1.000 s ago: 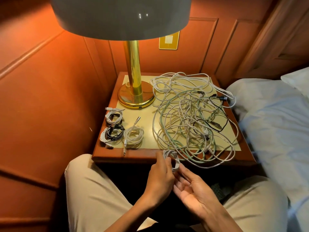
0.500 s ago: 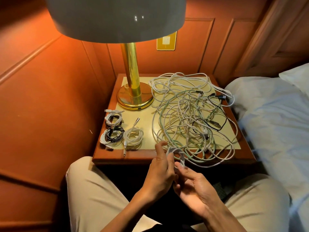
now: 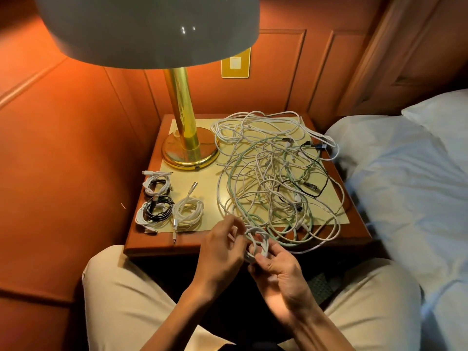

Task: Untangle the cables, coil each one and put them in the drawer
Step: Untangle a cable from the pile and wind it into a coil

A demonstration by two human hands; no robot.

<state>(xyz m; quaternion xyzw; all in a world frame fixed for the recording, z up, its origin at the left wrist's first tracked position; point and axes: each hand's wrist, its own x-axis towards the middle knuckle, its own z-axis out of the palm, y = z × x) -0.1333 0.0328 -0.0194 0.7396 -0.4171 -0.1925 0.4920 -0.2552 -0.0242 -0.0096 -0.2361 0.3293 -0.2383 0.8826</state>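
Hands (image 3: 222, 252) with coil (image 3: 255, 245) beyond nightstand (image 3: 157, 245) edge

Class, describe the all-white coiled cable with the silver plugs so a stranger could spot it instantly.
Start at the brass lamp on the nightstand. Three small coils lie in front of its base; take the white coil nearest the big tangle. Unlike its neighbours, it contains no black cable.

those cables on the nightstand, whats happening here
A seated person is winding a white cable into a small coil at the nightstand's front edge. The right hand grips the loops; the left hand feeds the strand. Finished coils lie in front of the brass lamp; a big tangle remains.
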